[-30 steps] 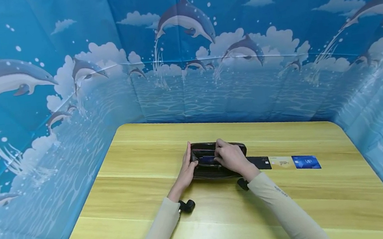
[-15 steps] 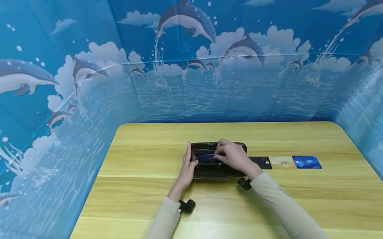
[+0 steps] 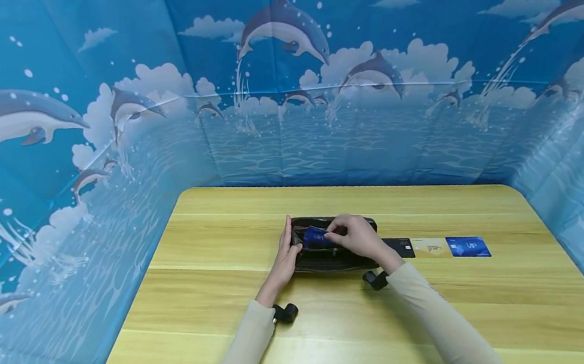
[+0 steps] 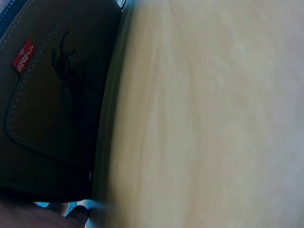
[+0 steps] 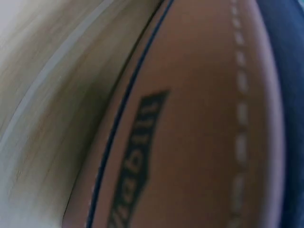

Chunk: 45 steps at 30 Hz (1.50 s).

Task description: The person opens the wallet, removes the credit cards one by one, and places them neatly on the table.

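Right hand (image 3: 355, 238): thumb and fingertips together, pinching the right end of a dark blue card (image 3: 314, 237). The card extends leftward from these fingertips, tilted, over the gaping mouth of a dark wallet (image 3: 323, 262); whether its lower edge is clear of the pocket cannot be told. Marking on the card too small to read. Left hand (image 3: 282, 260): clamped on the wallet's left end, fingers along the outside, thumb at the rim. Wallet lies between the two hands on the table (image 3: 337, 345), mouth up, its right part running beneath the right hand. To the right of the right hand, a row of three: black card (image 3: 401, 247) nearest, just past the wrist and partly covered; then gold card (image 3: 430, 248); then bright blue card (image 3: 468, 247), farthest from the hand. Pale sleeves (image 3: 242, 353) reach both wrists; a small black device (image 3: 285, 314) sits at the left wrist, another at the right. Left wrist view: wallet's stitched face ahead of the hand, with a red tag (image 4: 23, 56) and a dark figure. Right wrist view: brown stitched surface, blurred dark lettering. Beyond both hands, dolphin backdrop (image 3: 286, 134).
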Motion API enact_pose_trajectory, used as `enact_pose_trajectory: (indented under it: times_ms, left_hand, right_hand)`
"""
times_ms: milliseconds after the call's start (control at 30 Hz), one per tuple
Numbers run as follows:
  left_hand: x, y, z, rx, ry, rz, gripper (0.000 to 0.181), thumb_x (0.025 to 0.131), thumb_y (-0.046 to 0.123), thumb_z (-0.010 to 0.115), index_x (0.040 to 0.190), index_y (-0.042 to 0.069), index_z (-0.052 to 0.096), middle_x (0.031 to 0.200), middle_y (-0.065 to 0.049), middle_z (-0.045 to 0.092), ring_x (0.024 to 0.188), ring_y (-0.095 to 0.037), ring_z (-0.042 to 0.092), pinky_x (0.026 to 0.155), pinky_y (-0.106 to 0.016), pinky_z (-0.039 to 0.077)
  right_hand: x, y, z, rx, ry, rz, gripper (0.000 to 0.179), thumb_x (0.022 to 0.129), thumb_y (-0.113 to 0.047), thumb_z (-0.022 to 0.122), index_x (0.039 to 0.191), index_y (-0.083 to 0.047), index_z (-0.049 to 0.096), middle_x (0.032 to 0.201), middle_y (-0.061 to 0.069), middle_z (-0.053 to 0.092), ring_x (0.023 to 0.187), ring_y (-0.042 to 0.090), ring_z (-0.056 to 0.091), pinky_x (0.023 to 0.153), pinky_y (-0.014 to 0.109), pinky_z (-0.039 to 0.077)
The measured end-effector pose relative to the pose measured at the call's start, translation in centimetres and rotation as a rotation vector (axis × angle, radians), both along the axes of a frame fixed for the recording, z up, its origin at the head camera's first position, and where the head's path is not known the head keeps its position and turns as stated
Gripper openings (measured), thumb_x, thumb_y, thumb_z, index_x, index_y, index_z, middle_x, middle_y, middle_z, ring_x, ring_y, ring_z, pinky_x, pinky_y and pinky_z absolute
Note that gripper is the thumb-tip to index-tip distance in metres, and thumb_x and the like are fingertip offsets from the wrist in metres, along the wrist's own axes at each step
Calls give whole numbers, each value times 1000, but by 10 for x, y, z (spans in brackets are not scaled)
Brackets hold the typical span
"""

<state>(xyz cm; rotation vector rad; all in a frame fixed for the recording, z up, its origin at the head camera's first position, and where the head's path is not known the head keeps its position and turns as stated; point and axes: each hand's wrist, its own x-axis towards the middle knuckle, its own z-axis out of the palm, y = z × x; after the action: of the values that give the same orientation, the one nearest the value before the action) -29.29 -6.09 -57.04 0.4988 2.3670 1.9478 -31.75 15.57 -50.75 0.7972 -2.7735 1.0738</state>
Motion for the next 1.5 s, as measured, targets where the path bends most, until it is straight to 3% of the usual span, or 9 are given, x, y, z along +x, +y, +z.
enact_pose_trajectory:
  times_ms: [167,400,633,733,1000,1200,1500]
  left_hand:
    - [-2,1,-5,-11,-6,19,68,102,15,36,154,24,-7,157,5,-6,142,-20,-3,109,-52,10]
    - [-2,0,-5,3,-3,6,68,102,13,35,152,28,-8,157,0,-7,141,-23,-4,109,-54,9]
    - [-3,1,-6,-13,-23,17,69,101,14,35,153,30,-8,158,1,-7,142,-22,-3,109,-53,9]
    - [-2,1,-5,-15,-17,26,69,100,15,36,153,29,-7,158,1,-6,142,-23,-2,109,-53,10]
    - [-1,1,-5,-15,-9,20,69,101,14,35,153,29,-8,157,3,-6,142,-21,-3,109,-54,9]
    - [-2,1,-6,-15,-15,24,69,101,14,36,153,26,-7,157,4,-6,142,-20,-3,109,-53,10]
    - [-1,1,-5,-14,-3,26,69,100,13,36,153,28,-7,158,2,-5,142,-22,-2,108,-54,9]
  right_hand:
    - [1,2,2,-72,-92,-12,8,91,-22,66,90,-15,70,85,-6,65,73,11,59,67,33,49]
    - [2,4,5,-139,-111,-46,15,91,-28,65,96,-15,71,96,-3,67,91,17,62,82,43,48]
    - [3,5,9,-268,-261,-92,28,90,-36,64,102,-10,69,94,5,67,58,23,59,56,40,53]
    - [2,7,10,-303,-316,-86,28,91,-35,64,103,-10,69,93,7,65,59,24,59,53,40,53]
    - [3,9,12,-355,-364,-76,28,94,-29,59,106,-5,66,93,13,63,53,29,60,51,44,52]
    - [2,10,12,-440,-437,-106,29,94,-26,60,108,-1,64,94,15,64,63,36,64,62,51,53]
    - [3,17,18,-587,-552,-104,30,89,-6,66,113,8,54,108,26,63,84,45,64,73,45,53]
